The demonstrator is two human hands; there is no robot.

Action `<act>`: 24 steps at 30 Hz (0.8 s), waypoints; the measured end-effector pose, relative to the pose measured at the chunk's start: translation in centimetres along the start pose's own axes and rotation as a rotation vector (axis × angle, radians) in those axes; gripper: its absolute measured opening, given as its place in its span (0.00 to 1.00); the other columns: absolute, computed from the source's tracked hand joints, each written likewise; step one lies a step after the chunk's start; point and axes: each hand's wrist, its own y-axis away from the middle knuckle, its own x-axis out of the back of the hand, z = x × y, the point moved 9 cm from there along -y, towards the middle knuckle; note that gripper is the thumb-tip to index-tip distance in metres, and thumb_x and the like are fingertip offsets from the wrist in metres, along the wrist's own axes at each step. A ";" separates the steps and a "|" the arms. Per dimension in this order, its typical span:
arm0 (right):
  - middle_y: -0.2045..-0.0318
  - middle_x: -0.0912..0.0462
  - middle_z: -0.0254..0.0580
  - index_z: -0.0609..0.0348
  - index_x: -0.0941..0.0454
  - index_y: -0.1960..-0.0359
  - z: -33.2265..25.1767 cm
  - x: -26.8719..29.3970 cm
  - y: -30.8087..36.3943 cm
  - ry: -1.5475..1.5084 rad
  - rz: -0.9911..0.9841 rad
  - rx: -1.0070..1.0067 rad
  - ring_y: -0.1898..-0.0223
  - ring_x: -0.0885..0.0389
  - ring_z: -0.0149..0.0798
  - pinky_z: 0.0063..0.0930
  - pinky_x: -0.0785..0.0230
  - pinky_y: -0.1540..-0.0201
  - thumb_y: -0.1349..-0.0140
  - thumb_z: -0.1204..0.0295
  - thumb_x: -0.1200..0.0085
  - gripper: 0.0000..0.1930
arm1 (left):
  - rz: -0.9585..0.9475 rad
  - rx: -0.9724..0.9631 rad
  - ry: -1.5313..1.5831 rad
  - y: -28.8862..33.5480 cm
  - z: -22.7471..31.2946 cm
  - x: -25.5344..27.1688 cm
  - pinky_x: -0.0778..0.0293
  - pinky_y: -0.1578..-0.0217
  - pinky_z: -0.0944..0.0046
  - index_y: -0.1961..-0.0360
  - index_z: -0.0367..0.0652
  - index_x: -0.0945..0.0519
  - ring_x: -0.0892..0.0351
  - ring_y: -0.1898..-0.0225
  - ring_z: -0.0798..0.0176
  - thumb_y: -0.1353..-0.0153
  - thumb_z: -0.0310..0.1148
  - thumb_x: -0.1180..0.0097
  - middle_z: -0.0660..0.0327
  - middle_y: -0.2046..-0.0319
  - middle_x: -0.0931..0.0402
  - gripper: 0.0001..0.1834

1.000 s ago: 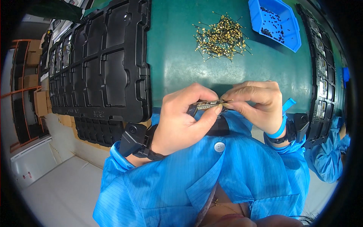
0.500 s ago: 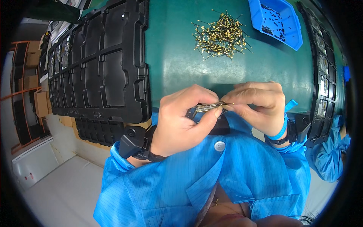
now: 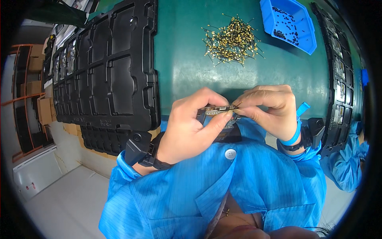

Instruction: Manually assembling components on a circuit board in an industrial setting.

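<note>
My left hand (image 3: 190,125) is closed on a thin circuit board (image 3: 216,110), seen nearly edge-on, gripped between thumb and fingers in front of my chest. My right hand (image 3: 270,105) meets the board's right end. Its thumb and fingertips are pinched around a short thin black cable (image 3: 239,104), of which only a sliver shows. Whether the cable touches the board is too small to tell. Beyond the hands, a loose heap of short black cables with gold ends (image 3: 232,41) lies on the green table mat (image 3: 187,51).
A blue bin (image 3: 308,34) with small black pieces stands at the far right. Large black compartment trays flank me: the left tray (image 3: 113,75) and the right tray (image 3: 338,75), each with some parts in its pockets. At the right edge shows another person's blue sleeve (image 3: 345,163).
The board's right end has come down a little, so it lies more level. My right hand has shifted slightly left, its fingertips still at the board's end.
</note>
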 end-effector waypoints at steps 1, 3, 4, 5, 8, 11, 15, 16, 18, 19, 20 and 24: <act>0.75 0.19 0.43 0.64 0.21 0.75 0.0 0.0 0.0 -0.001 0.003 0.000 0.73 0.20 0.36 0.23 0.29 0.71 0.54 0.82 0.44 0.04 | 0.000 0.007 0.000 0.0 0.0 0.0 0.31 0.65 0.71 0.70 0.37 0.28 0.27 0.68 0.69 0.51 0.20 0.44 0.58 0.70 0.25 0.07; 0.75 0.19 0.43 0.64 0.21 0.75 0.0 -0.1 0.1 -0.008 0.005 0.000 0.73 0.20 0.36 0.23 0.29 0.72 0.54 0.82 0.44 0.04 | -0.007 0.005 0.001 0.1 0.0 0.0 0.32 0.65 0.71 0.70 0.37 0.28 0.27 0.68 0.70 0.51 0.20 0.44 0.58 0.70 0.25 0.07; 0.75 0.19 0.43 0.64 0.21 0.75 0.0 -0.1 0.1 -0.016 0.005 -0.002 0.73 0.20 0.36 0.23 0.29 0.72 0.55 0.81 0.43 0.04 | -0.013 0.005 0.003 0.1 0.0 0.0 0.32 0.66 0.71 0.70 0.37 0.28 0.27 0.68 0.70 0.51 0.20 0.44 0.58 0.70 0.25 0.07; 0.75 0.19 0.43 0.64 0.21 0.75 -0.1 0.0 0.1 -0.016 0.005 0.000 0.73 0.20 0.36 0.23 0.29 0.72 0.55 0.81 0.43 0.04 | -0.013 0.003 0.002 0.1 0.0 0.0 0.32 0.66 0.71 0.70 0.37 0.28 0.27 0.68 0.70 0.51 0.20 0.44 0.58 0.70 0.25 0.07; 0.75 0.20 0.42 0.64 0.21 0.75 -0.3 -0.1 0.1 0.001 0.000 0.002 0.74 0.20 0.36 0.23 0.29 0.72 0.55 0.81 0.43 0.04 | -0.008 -0.001 -0.012 0.3 0.1 -0.1 0.32 0.66 0.71 0.70 0.37 0.28 0.27 0.68 0.70 0.51 0.20 0.44 0.59 0.70 0.25 0.07; 0.76 0.20 0.42 0.63 0.21 0.75 -0.3 0.0 0.2 0.019 0.005 0.004 0.74 0.20 0.36 0.23 0.29 0.73 0.55 0.81 0.43 0.04 | -0.002 -0.015 -0.011 0.3 0.4 -0.1 0.32 0.67 0.71 0.71 0.37 0.28 0.27 0.68 0.70 0.51 0.19 0.44 0.59 0.71 0.25 0.07; 0.76 0.20 0.42 0.63 0.21 0.74 -0.6 -0.1 0.2 0.024 0.000 0.029 0.74 0.20 0.37 0.23 0.29 0.73 0.55 0.82 0.44 0.05 | 0.007 -0.045 -0.046 0.3 0.8 0.0 0.32 0.67 0.71 0.71 0.37 0.27 0.27 0.69 0.70 0.52 0.19 0.44 0.58 0.71 0.25 0.07; 0.75 0.20 0.42 0.63 0.21 0.74 -0.6 -0.1 0.1 0.020 -0.001 0.033 0.74 0.20 0.37 0.24 0.29 0.73 0.55 0.82 0.44 0.05 | 0.012 -0.057 -0.041 0.3 0.9 0.1 0.32 0.68 0.72 0.71 0.37 0.27 0.27 0.70 0.70 0.52 0.19 0.44 0.58 0.71 0.25 0.07; 0.76 0.20 0.42 0.63 0.21 0.74 -0.7 -0.1 0.1 0.019 -0.003 0.034 0.74 0.21 0.37 0.24 0.29 0.73 0.55 0.82 0.44 0.05 | 0.017 -0.065 -0.046 0.3 0.9 0.2 0.32 0.68 0.72 0.71 0.37 0.27 0.27 0.70 0.70 0.52 0.19 0.44 0.58 0.72 0.25 0.07; 0.76 0.20 0.42 0.63 0.21 0.74 -0.7 -0.2 0.1 0.019 -0.005 0.036 0.74 0.21 0.37 0.23 0.29 0.73 0.55 0.83 0.45 0.05 | 0.021 -0.073 -0.051 0.4 1.0 0.2 0.32 0.68 0.72 0.71 0.37 0.27 0.26 0.70 0.69 0.52 0.19 0.44 0.58 0.72 0.25 0.07; 0.76 0.20 0.42 0.63 0.21 0.74 -0.8 -0.2 0.0 0.019 -0.005 0.036 0.74 0.21 0.37 0.23 0.29 0.73 0.55 0.83 0.45 0.05 | 0.022 -0.073 -0.052 0.4 1.0 0.2 0.32 0.68 0.72 0.71 0.37 0.27 0.26 0.70 0.69 0.52 0.19 0.44 0.58 0.72 0.25 0.07; 0.76 0.20 0.42 0.63 0.21 0.74 -0.8 -0.1 0.0 0.003 -0.004 0.038 0.74 0.21 0.36 0.23 0.30 0.73 0.55 0.83 0.45 0.05 | 0.030 -0.080 -0.046 0.4 1.4 0.2 0.32 0.67 0.71 0.71 0.37 0.27 0.26 0.70 0.69 0.52 0.18 0.45 0.57 0.71 0.25 0.07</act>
